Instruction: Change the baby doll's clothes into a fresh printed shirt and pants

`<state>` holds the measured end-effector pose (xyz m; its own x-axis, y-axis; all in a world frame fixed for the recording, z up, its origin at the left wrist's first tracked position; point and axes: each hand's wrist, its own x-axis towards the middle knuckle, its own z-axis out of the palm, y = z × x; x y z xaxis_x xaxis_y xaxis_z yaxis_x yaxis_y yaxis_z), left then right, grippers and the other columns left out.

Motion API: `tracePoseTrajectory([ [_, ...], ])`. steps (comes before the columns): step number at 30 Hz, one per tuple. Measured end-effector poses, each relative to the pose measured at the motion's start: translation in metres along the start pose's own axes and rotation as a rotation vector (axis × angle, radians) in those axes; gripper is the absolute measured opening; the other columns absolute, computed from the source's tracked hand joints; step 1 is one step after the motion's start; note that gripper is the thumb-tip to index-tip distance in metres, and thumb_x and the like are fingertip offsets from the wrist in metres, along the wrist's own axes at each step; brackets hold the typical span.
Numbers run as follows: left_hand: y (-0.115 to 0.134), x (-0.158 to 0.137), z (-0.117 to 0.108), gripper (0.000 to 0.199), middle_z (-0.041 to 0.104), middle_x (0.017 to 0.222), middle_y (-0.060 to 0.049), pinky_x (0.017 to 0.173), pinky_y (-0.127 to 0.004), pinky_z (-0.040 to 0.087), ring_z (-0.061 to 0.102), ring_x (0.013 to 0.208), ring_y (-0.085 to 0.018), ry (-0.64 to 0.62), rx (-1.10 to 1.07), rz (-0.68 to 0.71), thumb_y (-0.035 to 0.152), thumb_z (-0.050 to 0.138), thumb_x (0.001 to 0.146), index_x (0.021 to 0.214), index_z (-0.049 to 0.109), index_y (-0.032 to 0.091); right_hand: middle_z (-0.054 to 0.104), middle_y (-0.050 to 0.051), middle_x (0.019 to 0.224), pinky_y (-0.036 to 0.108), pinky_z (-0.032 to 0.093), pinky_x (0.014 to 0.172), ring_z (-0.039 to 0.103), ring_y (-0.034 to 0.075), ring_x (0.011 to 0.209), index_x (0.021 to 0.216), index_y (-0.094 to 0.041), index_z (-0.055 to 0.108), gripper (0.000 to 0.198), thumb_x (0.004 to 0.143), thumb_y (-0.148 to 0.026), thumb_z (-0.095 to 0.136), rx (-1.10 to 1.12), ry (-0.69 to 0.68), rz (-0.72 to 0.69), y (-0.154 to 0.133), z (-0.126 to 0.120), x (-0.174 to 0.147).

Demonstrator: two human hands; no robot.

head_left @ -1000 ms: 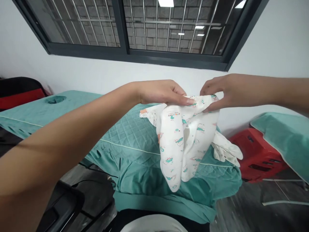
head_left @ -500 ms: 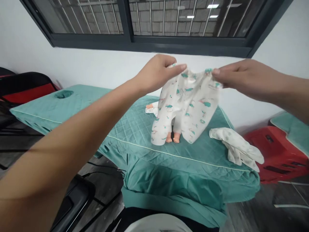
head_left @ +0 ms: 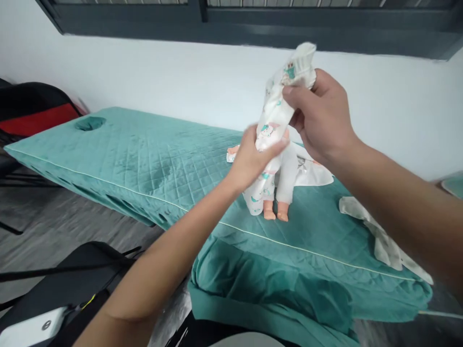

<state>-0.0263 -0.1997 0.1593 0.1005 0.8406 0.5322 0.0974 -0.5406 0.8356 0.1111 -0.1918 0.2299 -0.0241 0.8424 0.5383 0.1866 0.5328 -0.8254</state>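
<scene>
A pair of white baby pants [head_left: 269,126] with a green and pink print hangs folded lengthwise and gathered between my hands. My left hand [head_left: 253,159] is wrapped round the middle of it. Higher up, near the ribbed waistband, my right hand [head_left: 321,111] pinches the cloth between thumb and fingers. Behind the pants a baby doll [head_left: 287,178] in white clothes lies on the green quilted bed, its bare feet toward me. The pants and my hands hide most of its upper body.
The green quilted bed [head_left: 162,168] runs along the white wall below a dark window frame [head_left: 144,24]. A crumpled white garment [head_left: 379,231] lies at its right end. Black chairs [head_left: 39,115] stand at left; a white device [head_left: 34,327] rests on a nearer one [head_left: 90,270].
The pants, earlier spread wide by the waistband between both hands, are now folded narrow. My left hand has moved down to their middle. The view has tilted downward.
</scene>
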Motion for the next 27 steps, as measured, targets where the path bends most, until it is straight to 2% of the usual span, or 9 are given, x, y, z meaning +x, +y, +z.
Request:
tracePoseTrajectory([
  [2, -0.028, -0.021, 0.005, 0.033, 0.066, 0.116, -0.01, 0.1, -0.046, 0.051, 0.063, 0.112, -0.029, -0.117, 0.039, -0.135, 0.034, 0.07, 0.086, 0.113, 0.061, 0.018, 0.061, 0.0, 0.09, 0.035, 0.059, 0.08, 0.064, 0.02, 0.092, 0.083, -0.029, 0.046, 0.018, 0.09, -0.036, 0.061, 0.048, 0.043, 0.05, 0.017, 0.011, 0.009],
  [4, -0.046, -0.041, 0.007, 0.025, 0.066, 0.113, -0.01, 0.098, -0.047, 0.052, 0.064, 0.109, -0.028, -0.109, 0.108, -0.177, 0.033, 0.065, 0.089, 0.108, 0.064, 0.017, 0.059, 0.0, 0.085, 0.033, 0.058, 0.075, 0.064, 0.019, 0.085, 0.083, -0.028, 0.044, 0.019, 0.09, -0.035, 0.061, 0.067, 0.105, 0.126, 0.041, 0.018, 0.015],
  [8, -0.05, -0.07, 0.003, 0.023, 0.048, 0.14, -0.015, 0.112, -0.049, 0.043, 0.047, 0.135, -0.031, 0.111, 0.294, 0.094, 0.037, 0.067, 0.088, 0.099, 0.063, 0.017, 0.054, -0.002, 0.069, 0.027, 0.05, 0.055, 0.057, 0.013, 0.06, 0.081, -0.025, 0.045, 0.021, 0.089, -0.035, 0.061, -0.021, 0.16, 0.346, 0.1, 0.018, 0.013],
  [11, -0.041, -0.073, -0.003, 0.018, 0.055, 0.135, -0.013, 0.108, -0.044, 0.047, 0.054, 0.129, -0.026, 0.101, 0.273, 0.226, 0.035, 0.063, 0.093, 0.101, 0.058, 0.019, 0.053, -0.004, 0.062, 0.025, 0.042, 0.046, 0.049, 0.012, 0.049, 0.084, -0.025, 0.048, 0.02, 0.089, -0.042, 0.057, -0.178, 0.129, 0.441, 0.142, 0.009, 0.006],
  [15, -0.059, -0.057, -0.008, 0.019, 0.066, 0.103, -0.008, 0.089, -0.042, 0.054, 0.066, 0.101, -0.024, 0.12, 0.35, -0.064, 0.039, 0.057, 0.095, 0.103, 0.054, 0.021, 0.064, 0.003, 0.088, 0.036, 0.056, 0.074, 0.064, 0.019, 0.081, 0.091, -0.024, 0.051, 0.018, 0.086, -0.04, 0.057, -0.454, 0.124, 0.317, 0.185, -0.009, 0.005],
  [19, -0.114, -0.037, -0.009, 0.021, 0.064, 0.108, -0.014, 0.095, -0.05, 0.052, 0.064, 0.11, -0.032, 0.029, 0.477, -0.43, 0.032, 0.06, 0.091, 0.105, 0.054, 0.017, 0.054, 0.017, 0.133, 0.053, 0.042, 0.11, 0.05, 0.033, 0.13, 0.119, -0.019, 0.051, 0.043, 0.082, -0.039, 0.06, -0.774, 0.035, 0.132, 0.218, -0.026, 0.014],
  [22, -0.136, -0.032, -0.005, 0.039, 0.052, 0.137, -0.02, 0.112, -0.05, 0.043, 0.049, 0.136, -0.033, -0.047, 0.497, -0.397, 0.019, 0.064, 0.085, 0.122, 0.051, 0.014, 0.047, 0.023, 0.146, 0.058, 0.031, 0.117, 0.039, 0.04, 0.141, 0.135, -0.013, 0.045, 0.063, 0.084, -0.046, 0.059, -0.912, -0.055, 0.17, 0.235, -0.035, 0.026],
  [25, -0.128, -0.037, 0.004, 0.042, 0.037, 0.155, -0.02, 0.122, -0.052, 0.033, 0.032, 0.151, -0.03, -0.014, 0.482, -0.213, 0.019, 0.053, 0.092, 0.133, 0.045, 0.014, 0.048, 0.025, 0.148, 0.056, 0.03, 0.119, 0.041, 0.041, 0.142, 0.139, -0.01, 0.043, 0.067, 0.088, -0.052, 0.055, -0.921, -0.043, 0.402, 0.245, -0.041, 0.044],
  [27, -0.117, -0.04, 0.011, 0.041, 0.038, 0.156, -0.019, 0.124, -0.052, 0.031, 0.031, 0.151, -0.029, -0.071, 0.427, -0.151, 0.023, 0.048, 0.096, 0.136, 0.044, 0.014, 0.051, 0.027, 0.146, 0.056, 0.036, 0.116, 0.047, 0.042, 0.138, 0.139, -0.009, 0.042, 0.07, 0.089, -0.057, 0.051, -0.891, -0.024, 0.575, 0.25, -0.046, 0.057],
])
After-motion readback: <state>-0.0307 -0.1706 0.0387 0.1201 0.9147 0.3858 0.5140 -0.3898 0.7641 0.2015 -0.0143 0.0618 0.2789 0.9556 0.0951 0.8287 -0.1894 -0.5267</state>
